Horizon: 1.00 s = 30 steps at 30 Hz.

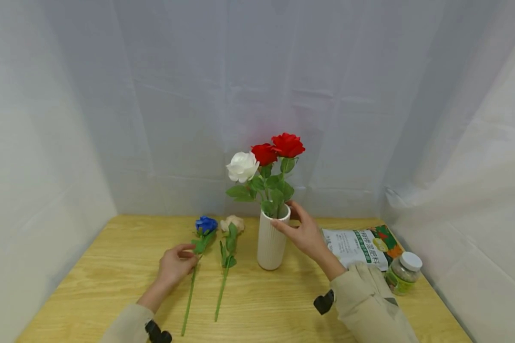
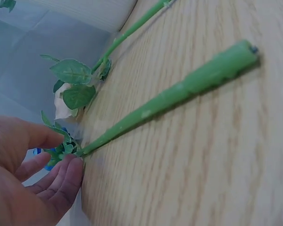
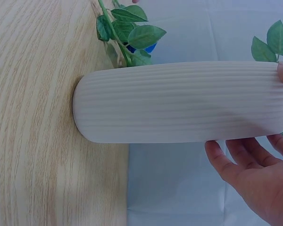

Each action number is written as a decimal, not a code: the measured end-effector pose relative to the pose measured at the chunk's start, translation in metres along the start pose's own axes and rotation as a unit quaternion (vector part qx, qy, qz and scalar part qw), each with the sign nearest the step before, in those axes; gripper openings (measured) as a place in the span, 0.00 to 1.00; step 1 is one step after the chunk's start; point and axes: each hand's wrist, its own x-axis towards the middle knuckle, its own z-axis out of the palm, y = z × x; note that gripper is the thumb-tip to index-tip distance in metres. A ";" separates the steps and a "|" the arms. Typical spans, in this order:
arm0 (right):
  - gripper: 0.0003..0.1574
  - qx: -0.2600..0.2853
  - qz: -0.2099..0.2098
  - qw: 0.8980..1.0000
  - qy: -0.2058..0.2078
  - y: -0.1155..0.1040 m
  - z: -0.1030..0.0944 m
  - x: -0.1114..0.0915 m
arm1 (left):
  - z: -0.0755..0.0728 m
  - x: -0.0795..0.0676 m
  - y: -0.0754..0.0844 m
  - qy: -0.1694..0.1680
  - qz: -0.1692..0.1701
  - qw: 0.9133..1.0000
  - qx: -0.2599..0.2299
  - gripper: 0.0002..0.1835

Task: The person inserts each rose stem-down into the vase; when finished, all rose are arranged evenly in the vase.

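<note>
My right hand (image 1: 302,233) grips a white ribbed vase (image 1: 270,245) near its rim, thumb in front and fingers round the far side. The vase stands upright, holding a white rose (image 1: 242,167) and two red roses (image 1: 288,145); their lower stems are hidden inside. On the left, a blue rose (image 1: 206,225) lies with its green stem (image 2: 179,92) toward me. My left hand (image 1: 177,263) is at this stem just below the leaves, thumb and fingers apart, fingertips right beside it. A cream rose (image 1: 232,223) lies between the blue one and the vase.
Right of the vase lies a printed white packet (image 1: 352,247) with green and red parts. Beside it stands a clear jar (image 1: 403,274) with a white lid. Pale curtains (image 1: 189,119) enclose the wooden table (image 1: 111,276) at the back and sides.
</note>
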 end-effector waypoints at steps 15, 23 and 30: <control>0.45 0.007 -0.008 1.000 -0.004 0.003 -0.001 0.001 | 0.001 0.007 -0.010 0.024 0.037 0.990 0.130 0.29; 0.45 0.012 -0.010 1.000 -0.004 0.004 0.000 0.001 | -0.002 0.007 -0.002 0.033 0.027 0.982 0.182 0.27; 0.45 0.017 -0.005 1.000 -0.008 0.003 -0.001 0.000 | -0.007 0.009 -0.002 -0.016 -0.045 0.995 0.088 0.24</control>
